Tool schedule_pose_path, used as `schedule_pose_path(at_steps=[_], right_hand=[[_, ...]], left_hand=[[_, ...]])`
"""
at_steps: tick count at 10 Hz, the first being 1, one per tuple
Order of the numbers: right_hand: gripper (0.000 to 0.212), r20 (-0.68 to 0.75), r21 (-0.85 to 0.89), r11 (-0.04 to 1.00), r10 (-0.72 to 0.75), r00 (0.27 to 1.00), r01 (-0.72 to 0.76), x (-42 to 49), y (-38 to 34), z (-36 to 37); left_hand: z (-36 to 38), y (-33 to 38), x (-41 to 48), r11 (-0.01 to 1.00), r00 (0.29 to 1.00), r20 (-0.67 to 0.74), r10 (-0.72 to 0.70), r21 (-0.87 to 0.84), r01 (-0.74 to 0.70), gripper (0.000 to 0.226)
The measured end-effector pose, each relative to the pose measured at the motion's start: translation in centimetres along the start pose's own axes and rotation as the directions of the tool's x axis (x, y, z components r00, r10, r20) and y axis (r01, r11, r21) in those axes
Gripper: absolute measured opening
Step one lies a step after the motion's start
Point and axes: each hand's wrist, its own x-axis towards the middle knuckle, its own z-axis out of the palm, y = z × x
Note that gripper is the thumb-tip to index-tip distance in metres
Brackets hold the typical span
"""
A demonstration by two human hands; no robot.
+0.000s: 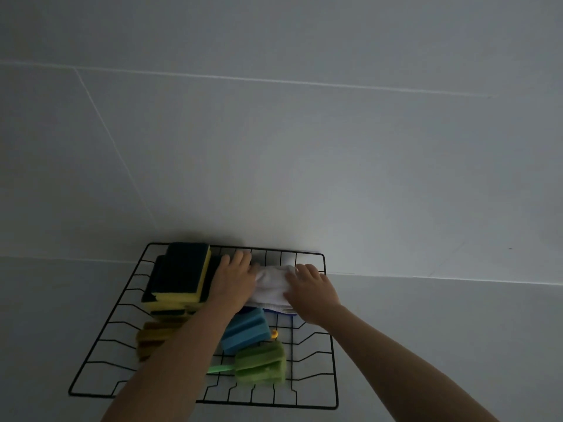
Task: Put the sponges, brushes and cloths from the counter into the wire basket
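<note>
A black wire basket (330, 318) stands on the pale counter against the wall. Inside at the back left is a stack of yellow sponges with dark green tops (182, 275). More yellow sponges (152, 336) lie lower left, partly behind my left forearm. A blue sponge (243, 332) and a green sponge (262, 362) lie in the middle, with a green brush handle (217, 368) poking out beside the green one. A folded white cloth (271, 286) lies at the back of the basket. My left hand (236, 277) and my right hand (310, 289) both press on it from either side.
A pale tiled wall (274, 132) rises right behind the basket. The pale counter (441, 324) stretches to the right and left of it. A small orange object (274, 333) shows between the blue and green sponges.
</note>
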Motion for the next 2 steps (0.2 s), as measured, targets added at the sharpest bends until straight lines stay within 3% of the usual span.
schedule_pose_path(at_steps=[1,2], right_hand=[[0.062,0.057,0.034,0.999,0.016,0.998,-0.018,-1.0,0.5,-1.6],[0.062,0.021,0.113,0.992,0.061,0.998,-0.063,-2.2,0.9,-3.4]], left_hand=[[-1.7,-0.4,-0.8,0.998,1.0,-0.019,-0.01,-0.064,0.009,0.053],[-3.8,-0.6,-1.8,0.997,0.998,-0.061,-0.015,-0.082,0.01,0.059]])
